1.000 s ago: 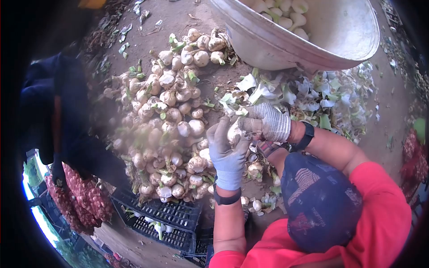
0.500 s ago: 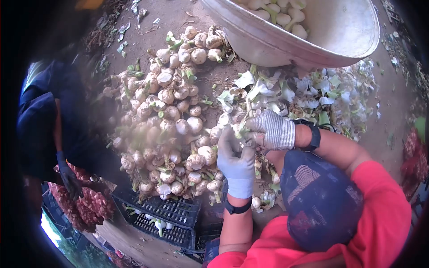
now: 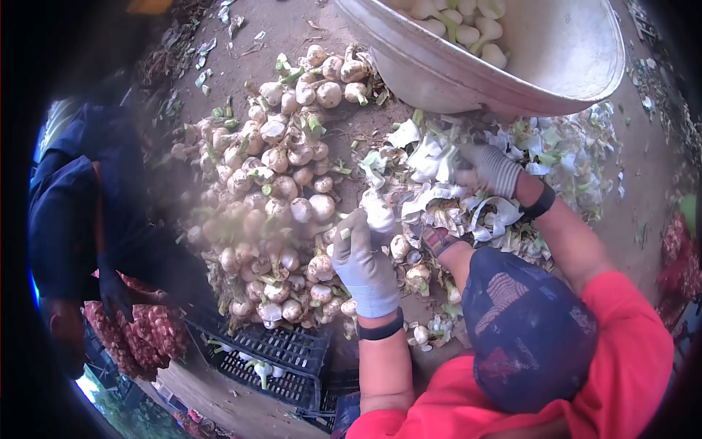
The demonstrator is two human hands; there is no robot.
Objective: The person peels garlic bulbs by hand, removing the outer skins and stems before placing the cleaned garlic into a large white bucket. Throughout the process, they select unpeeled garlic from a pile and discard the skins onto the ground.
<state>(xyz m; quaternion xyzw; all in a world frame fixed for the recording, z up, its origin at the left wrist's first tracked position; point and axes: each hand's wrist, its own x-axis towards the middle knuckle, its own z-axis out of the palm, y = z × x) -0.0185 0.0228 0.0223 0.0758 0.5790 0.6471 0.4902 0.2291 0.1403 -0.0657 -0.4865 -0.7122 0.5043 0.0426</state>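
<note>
My left hand [image 3: 363, 260], in a grey-white glove, is closed around a garlic bulb [image 3: 378, 212]. The bulb is clean and white, and a cut green stem end shows by the fingers. My right hand [image 3: 491, 170], gloved too, is over the heap of loose peels [image 3: 431, 157], beside some white skins. Its fingers are blurred, so their hold cannot be made out. Left of my hands lies a large pile of unpeeled garlic bulbs [image 3: 281, 183] with dirty skins and short stems.
A big whitish tub [image 3: 424, 69] holding peeled bulbs [image 3: 468, 29] stands at the top. Black crates [image 3: 292, 347] sit lower left. Another person in dark clothes [image 3: 102, 197] reaches a gloved hand to red mesh sacks [image 3: 150, 333]. More peels [image 3: 578, 157] cover the ground at right.
My hands have parted. The right moved up and right over the peels; the left shifted slightly left and down, and a clean white bulb now shows in it.
</note>
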